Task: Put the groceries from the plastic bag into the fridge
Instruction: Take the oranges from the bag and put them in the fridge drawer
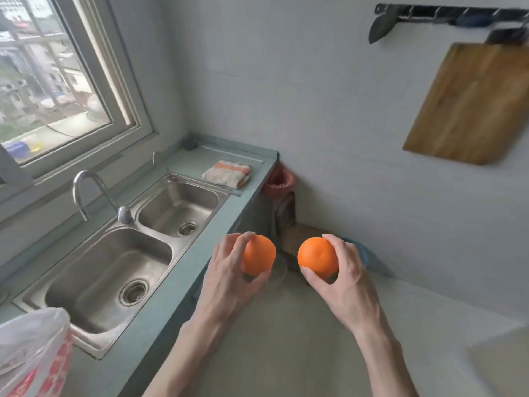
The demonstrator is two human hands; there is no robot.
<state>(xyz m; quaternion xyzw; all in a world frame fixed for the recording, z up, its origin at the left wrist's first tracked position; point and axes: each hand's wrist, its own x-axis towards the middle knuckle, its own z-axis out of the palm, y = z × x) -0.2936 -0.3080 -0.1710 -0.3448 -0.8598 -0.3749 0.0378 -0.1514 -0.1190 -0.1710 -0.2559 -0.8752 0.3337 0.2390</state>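
Kitchen seen from above, looking down at 2 bare forearms held out over the floor. Far left, bottom corner: white plastic bag [31, 351] w/ red print, standing on the grey-green countertop [177, 285], well behind and left of both hands. Next to it a stainless double sink [126, 253] w/ a curved tap [94, 196]; window [57, 81] above. A folded cloth [227, 173] lies on the counter beyond the sink's far basin.

Centre: left hand [229, 270] is out past the counter's edge, curled round an orange [259, 255]. Fingertips sit on top of the fruit, thumb presses under it, so the orange pokes out to the right of the fingers. Just beside it, not touching, a 2nd orange [316, 260] sits in the right hand [343, 279]: fingers wrap over its top and right side, thumb hooks beneath at lower left, fruit showing left of the fingers. Both oranges are in the air, a small gap between them.

Right, on the pale wall: wooden cutting board [469, 101] hanging below a dark rail [446, 14] w/ a knife [382, 24].
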